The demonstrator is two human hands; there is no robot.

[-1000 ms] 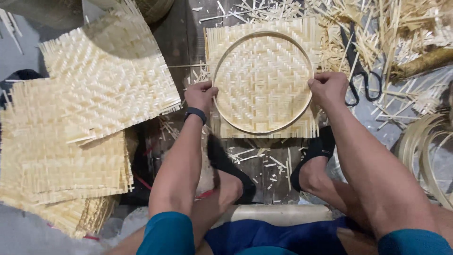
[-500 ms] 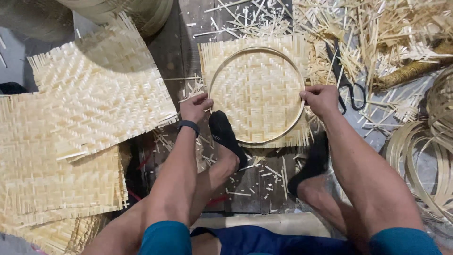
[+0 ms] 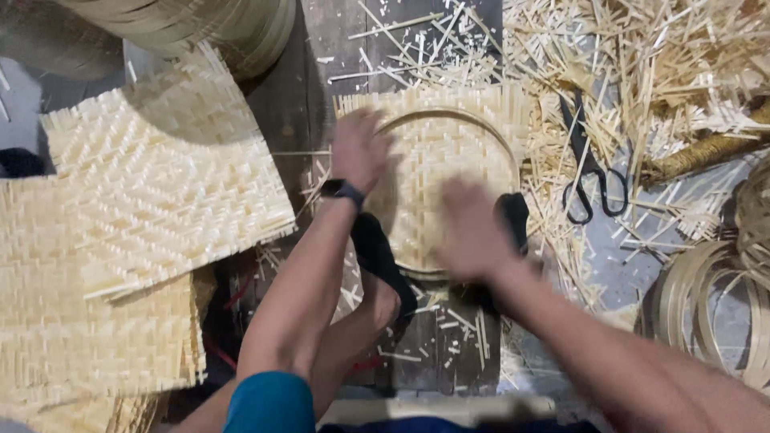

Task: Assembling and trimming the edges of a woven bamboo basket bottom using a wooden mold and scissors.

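down on the dark plank floor, a square woven bamboo mat [image 3: 449,160] lies flat with a thin round bamboo hoop [image 3: 481,128] laid on top of it, its fringe of loose strip ends sticking out along the top edge. the left hand [image 3: 358,148], a black watch at its wrist, rests on the mat's upper left part by the hoop's rim, fingers spread and blurred, not clasping anything. the right hand [image 3: 473,228] hovers over the lower middle of the mat; it is smeared by motion, so whether it is open or closed cannot be told. two feet in black sandals [image 3: 385,261] sit at the mat's lower edge. to the left lies a stack of pale woven mats [image 3: 136,240] with a ribbed, checkered texture and ragged edges. black-handled scissors [image 3: 589,172] lie just right of the mat among splintery bamboo offcuts [image 3: 658,72]. coiled bamboo hoops [image 3: 706,305] are heaped at far right.
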